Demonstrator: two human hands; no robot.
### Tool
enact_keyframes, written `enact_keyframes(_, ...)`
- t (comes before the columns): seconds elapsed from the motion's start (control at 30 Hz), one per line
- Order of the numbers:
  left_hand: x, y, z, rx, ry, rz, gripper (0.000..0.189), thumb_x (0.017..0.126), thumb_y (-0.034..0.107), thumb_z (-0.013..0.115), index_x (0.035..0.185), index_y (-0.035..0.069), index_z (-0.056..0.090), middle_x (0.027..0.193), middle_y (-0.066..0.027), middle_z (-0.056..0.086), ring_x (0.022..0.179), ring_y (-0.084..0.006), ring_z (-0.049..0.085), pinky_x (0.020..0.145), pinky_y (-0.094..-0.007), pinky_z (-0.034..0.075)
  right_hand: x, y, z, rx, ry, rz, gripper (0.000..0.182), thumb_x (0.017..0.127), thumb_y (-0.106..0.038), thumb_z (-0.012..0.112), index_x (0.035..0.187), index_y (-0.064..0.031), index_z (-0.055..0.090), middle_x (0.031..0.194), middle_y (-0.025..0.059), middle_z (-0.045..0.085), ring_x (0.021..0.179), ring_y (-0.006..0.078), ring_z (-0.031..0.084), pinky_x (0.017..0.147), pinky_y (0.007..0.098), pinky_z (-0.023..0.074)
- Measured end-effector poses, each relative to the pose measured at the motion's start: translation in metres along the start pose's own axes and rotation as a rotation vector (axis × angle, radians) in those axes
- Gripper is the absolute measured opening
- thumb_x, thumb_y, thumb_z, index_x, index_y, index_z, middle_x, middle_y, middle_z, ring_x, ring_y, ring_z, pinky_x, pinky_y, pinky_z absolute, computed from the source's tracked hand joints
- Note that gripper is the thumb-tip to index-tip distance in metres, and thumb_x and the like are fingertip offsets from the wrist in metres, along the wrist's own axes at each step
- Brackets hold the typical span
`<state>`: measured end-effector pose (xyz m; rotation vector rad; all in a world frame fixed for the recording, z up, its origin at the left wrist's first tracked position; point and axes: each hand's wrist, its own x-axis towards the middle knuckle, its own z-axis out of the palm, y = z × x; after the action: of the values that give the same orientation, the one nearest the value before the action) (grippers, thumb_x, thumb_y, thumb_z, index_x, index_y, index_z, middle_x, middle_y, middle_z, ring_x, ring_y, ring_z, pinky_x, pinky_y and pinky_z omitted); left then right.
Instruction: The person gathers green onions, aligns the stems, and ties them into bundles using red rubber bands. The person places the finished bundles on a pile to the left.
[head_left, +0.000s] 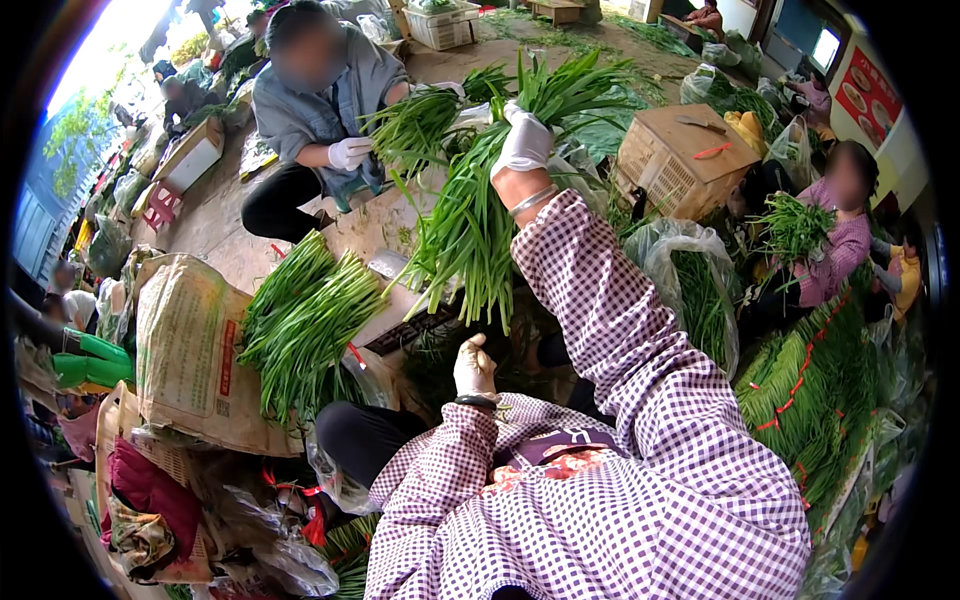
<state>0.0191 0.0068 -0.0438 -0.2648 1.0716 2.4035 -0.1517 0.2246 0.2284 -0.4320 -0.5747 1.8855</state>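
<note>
My right hand (525, 142), in a white glove, reaches forward and grips a large bunch of long green leafy stalks (476, 225), which look like garlic chives. The pale stalk ends hang down towards me, and the leaf tips spread out beyond the hand. Close to my lap, my left hand (475, 365) is gloved too, its fingers curled in with nothing visible in them. That fist is just below the hanging stalk ends, apart from them. Left of it, a thick pile of similar stalks (315, 315) lies partly on a printed sack (195, 345).
Opposite, a person (322, 112) in white gloves holds another bunch (416, 127). A knife (701, 124) lies on an upturned crate (682, 165) at right. Beside my right arm stands a plastic bag of greens (694, 292). Red-tied bundles (810, 390) are stacked further right.
</note>
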Motion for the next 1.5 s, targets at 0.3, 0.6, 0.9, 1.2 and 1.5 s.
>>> enact_keyframes(0.3, 0.019, 0.018, 0.036, 0.018, 0.053, 0.369, 0.049, 0.081, -0.002, 0.063, 0.127, 0.007, 0.047, 0.090, -0.0017, 0.061, 0.067, -0.0074, 0.053, 0.059, -0.0186, 0.041, -0.010, -0.006, 0.004, 0.009, 0.014, 0.075, 0.005, 0.078, -0.006, 0.065, 0.082, -0.0031, 0.065, 0.083, 0.0008, 0.059, 0.069, 0.0131, 0.052, 0.065, 0.0257, 0.0433)
enact_keyframes(0.6, 0.016, 0.020, 0.031, 0.106, 0.090, 0.333, 0.021, 0.085, 0.014, 0.068, 0.103, 0.005, 0.066, 0.088, 0.0011, 0.065, 0.071, -0.0043, 0.053, 0.063, -0.0194, 0.041, -0.023, -0.005, 0.001, -0.003, -0.044, 0.106, 0.014, 0.079, -0.007, 0.065, 0.091, -0.0007, 0.067, 0.091, 0.0014, 0.061, 0.082, 0.0129, 0.053, 0.077, 0.0263, 0.0414)
enact_keyframes(0.9, -0.019, 0.000, -0.006, 0.466, 0.114, 0.313, 0.013, 0.084, 0.012, 0.069, 0.087, 0.000, 0.068, 0.083, -0.0038, 0.067, 0.064, -0.0072, 0.055, 0.060, -0.0234, 0.046, -0.027, -0.009, 0.009, -0.003, -0.060, 0.062, 0.015, 0.079, -0.007, 0.064, 0.091, 0.0009, 0.067, 0.095, 0.0041, 0.062, 0.086, 0.0142, 0.053, 0.082, 0.0262, 0.0409)
enact_keyframes(1.2, -0.009, 0.060, 0.111, 1.416, 0.248, 0.971, 0.047, 0.059, 0.030, 0.081, 0.092, 0.006, 0.056, 0.089, -0.0085, 0.055, 0.088, -0.0289, 0.052, 0.080, -0.0442, 0.037, -0.041, 0.001, 0.008, -0.060, -0.060, 0.019, 0.030, 0.076, -0.005, 0.067, 0.102, 0.0037, 0.056, 0.100, 0.0085, 0.061, 0.083, 0.0180, 0.054, 0.080, 0.0300, 0.0430)
enact_keyframes(1.5, 0.005, 0.056, 0.096, 1.515, 0.207, 1.080, 0.026, 0.076, 0.021, 0.067, 0.096, 0.007, 0.059, 0.084, -0.0102, 0.058, 0.077, -0.0296, 0.056, 0.069, -0.0417, 0.042, -0.052, -0.010, 0.011, -0.085, -0.105, 0.068, 0.045, 0.078, -0.003, 0.066, 0.118, 0.0060, 0.047, 0.111, 0.0115, 0.058, 0.090, 0.0195, 0.054, 0.085, 0.0305, 0.0422)
